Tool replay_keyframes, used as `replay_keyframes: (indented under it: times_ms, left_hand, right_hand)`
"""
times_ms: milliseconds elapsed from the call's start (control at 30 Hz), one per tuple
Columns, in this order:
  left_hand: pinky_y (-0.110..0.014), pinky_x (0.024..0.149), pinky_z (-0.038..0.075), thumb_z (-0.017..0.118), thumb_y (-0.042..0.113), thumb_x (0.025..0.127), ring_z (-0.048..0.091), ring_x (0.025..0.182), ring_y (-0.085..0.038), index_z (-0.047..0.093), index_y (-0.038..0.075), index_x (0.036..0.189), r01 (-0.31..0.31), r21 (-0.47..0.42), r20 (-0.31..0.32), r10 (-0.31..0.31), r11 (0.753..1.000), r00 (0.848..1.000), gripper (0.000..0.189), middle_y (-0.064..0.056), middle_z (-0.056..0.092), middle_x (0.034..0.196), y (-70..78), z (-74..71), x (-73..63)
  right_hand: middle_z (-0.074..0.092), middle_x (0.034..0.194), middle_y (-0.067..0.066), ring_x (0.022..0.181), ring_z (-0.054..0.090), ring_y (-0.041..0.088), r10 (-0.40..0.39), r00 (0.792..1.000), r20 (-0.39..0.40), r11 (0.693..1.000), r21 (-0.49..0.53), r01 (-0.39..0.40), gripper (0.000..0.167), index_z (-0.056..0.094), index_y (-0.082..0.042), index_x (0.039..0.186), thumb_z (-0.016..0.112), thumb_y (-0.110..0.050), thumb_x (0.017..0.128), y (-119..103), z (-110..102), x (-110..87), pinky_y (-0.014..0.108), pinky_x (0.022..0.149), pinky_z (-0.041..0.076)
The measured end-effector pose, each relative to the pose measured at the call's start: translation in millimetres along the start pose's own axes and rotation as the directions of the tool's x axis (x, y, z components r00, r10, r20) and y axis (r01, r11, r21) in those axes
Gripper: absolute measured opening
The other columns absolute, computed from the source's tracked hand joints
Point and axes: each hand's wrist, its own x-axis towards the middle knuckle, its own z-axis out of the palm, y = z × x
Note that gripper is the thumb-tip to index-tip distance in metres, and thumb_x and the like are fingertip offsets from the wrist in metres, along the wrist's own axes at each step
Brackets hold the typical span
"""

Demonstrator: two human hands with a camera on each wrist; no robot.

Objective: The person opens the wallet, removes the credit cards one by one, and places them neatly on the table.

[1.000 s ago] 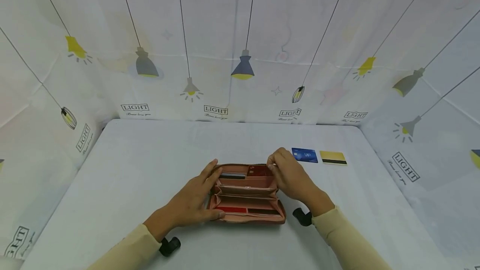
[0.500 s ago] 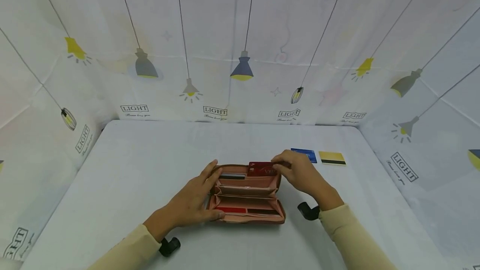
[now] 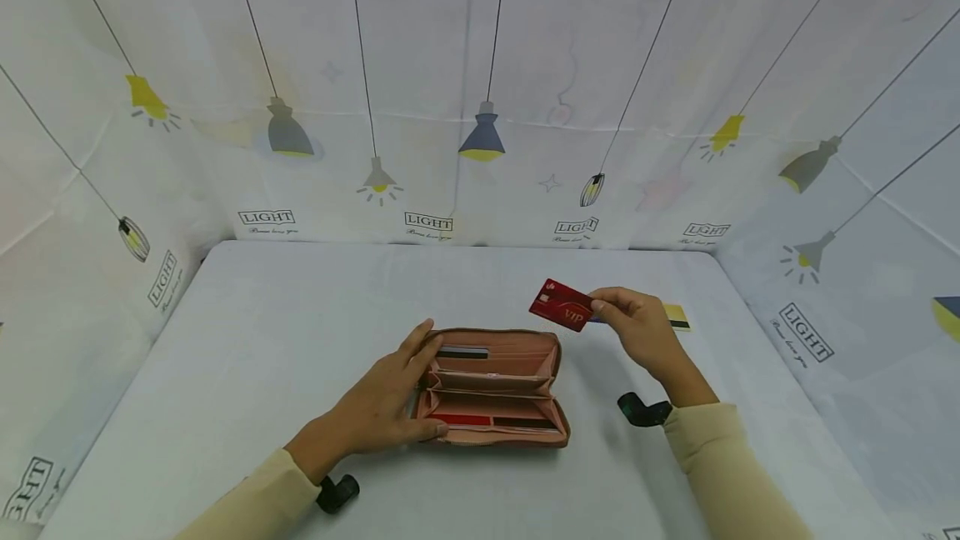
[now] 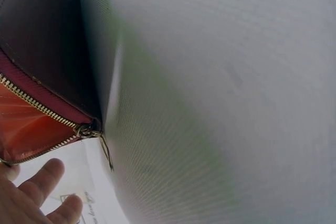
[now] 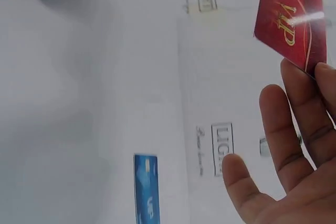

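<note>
A pink-lined zip wallet [image 3: 491, 386] lies unfolded on the white table in the head view, with cards in its slots on both panels. My left hand [image 3: 382, 407] spans its left end, thumb on the near edge and extended fingers at the far left corner. In the left wrist view, the wallet's dark outer side and gold zipper [image 4: 42, 103] show above loosely spread fingers. Away from the wallet, my right hand [image 3: 637, 327] pinches a red VIP card [image 3: 562, 305] by its right end between thumb and finger. Its other fingers are spread in the right wrist view.
A blue card [image 5: 147, 187] lies on the table, mostly covered by the right hand in the head view. To its right lies a yellow card [image 3: 677, 317] with a dark stripe. A lamp-print cloth [image 3: 420, 107] hangs behind the white table [image 3: 315, 298].
My right hand has drawn the red card out of the wallet's upper right slot and carried it up and to the right. The left hand and wallet stay in place.
</note>
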Motion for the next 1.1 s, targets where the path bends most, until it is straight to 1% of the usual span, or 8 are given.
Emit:
replay_keyframes:
  times_ms: [67,200,433,533,667,767,900,1100]
  left_hand:
    - [-0.061,0.112,0.041,0.070,0.070,0.089,0.043,0.144,-0.043,0.011,0.013,0.169,0.003,0.001,0.004,-0.003,1.000,1.000,0.115,-0.002,-0.005,0.176,-0.8,0.6,0.1]
    - [-0.061,0.112,0.041,0.070,0.070,0.089,0.043,0.144,-0.042,0.011,0.013,0.169,-0.002,-0.002,0.001,0.002,1.000,1.000,0.115,-0.002,-0.005,0.176,-1.9,1.3,0.0]
    - [-0.060,0.110,0.042,0.068,0.070,0.090,0.046,0.141,-0.041,0.013,0.012,0.169,-0.012,0.001,-0.013,0.012,1.000,1.000,0.113,-0.003,-0.003,0.176,-1.3,1.3,-0.9]
    - [-0.060,0.110,0.042,0.069,0.070,0.090,0.046,0.142,-0.042,0.014,0.011,0.169,-0.014,-0.004,-0.013,0.014,1.000,1.000,0.113,-0.003,-0.003,0.176,-0.7,1.1,-0.7]
    - [-0.061,0.112,0.041,0.070,0.069,0.089,0.043,0.144,-0.042,0.012,0.011,0.169,-0.007,-0.013,0.001,0.007,1.000,1.000,0.114,-0.002,-0.004,0.176,-0.8,1.1,-0.6]
    - [-0.061,0.112,0.040,0.069,0.070,0.090,0.042,0.145,-0.042,0.011,0.012,0.169,-0.003,-0.010,0.007,0.003,1.000,1.000,0.114,-0.002,-0.005,0.176,-0.7,0.5,-0.8]
    - [-0.061,0.112,0.040,0.068,0.070,0.090,0.042,0.145,-0.042,0.011,0.011,0.169,-0.007,-0.007,0.003,0.007,1.000,1.000,0.114,-0.002,-0.005,0.176,-0.8,0.0,-0.9]
    - [-0.061,0.113,0.039,0.068,0.071,0.090,0.040,0.146,-0.042,0.010,0.013,0.169,0.012,-0.024,0.020,-0.012,1.000,1.000,0.114,0.001,-0.007,0.176,-0.9,0.6,-0.4]
  right_hand:
    - [0.074,0.123,0.015,0.111,0.072,0.028,0.046,0.999,-0.025,0.999,0.008,-0.046,0.032,0.071,-0.001,0.125,0.055,-0.026,0.111,5,-8,-1.3,0.053,0.101,0.054]
    - [0.069,0.131,0.019,0.119,0.067,0.033,0.138,0.989,-0.047,0.990,0.017,-0.137,0.037,0.067,0.000,0.132,0.053,-0.028,0.111,15,-21,-5.2,0.059,0.108,0.047]
    - [0.063,0.138,0.025,0.128,0.057,0.040,0.275,0.960,-0.048,0.960,-0.029,-0.277,0.040,0.065,0.000,0.136,0.050,-0.027,0.112,39,-33,-9.4,0.062,0.110,0.042]
    - [0.057,0.145,0.026,0.131,0.056,0.043,0.303,0.952,-0.040,0.951,-0.057,-0.305,0.039,0.064,0.002,0.136,0.050,-0.024,0.112,49,-35,-9.8,0.063,0.111,0.042]
    - [0.053,0.150,0.027,0.135,0.053,0.044,0.336,0.942,-0.027,0.937,-0.098,-0.336,0.037,0.065,0.003,0.136,0.049,-0.021,0.112,62,-38,-10.1,0.061,0.109,0.044]
    - [0.055,0.148,0.027,0.137,0.049,0.044,0.363,0.932,-0.013,0.924,-0.127,-0.361,0.037,0.066,0.002,0.135,0.048,-0.020,0.112,69,-41,-9.9,0.061,0.108,0.044]
    - [0.056,0.146,0.029,0.135,0.048,0.044,0.384,0.923,0.000,0.909,-0.174,-0.378,0.036,0.067,0.002,0.133,0.047,-0.018,0.112,78,-41,-7.4,0.061,0.108,0.043]
    - [0.056,0.144,0.030,0.133,0.047,0.047,0.403,0.915,0.001,0.871,-0.308,-0.383,0.035,0.069,0.002,0.131,0.046,-0.016,0.110,92,-41,-2.7,0.067,0.108,0.040]
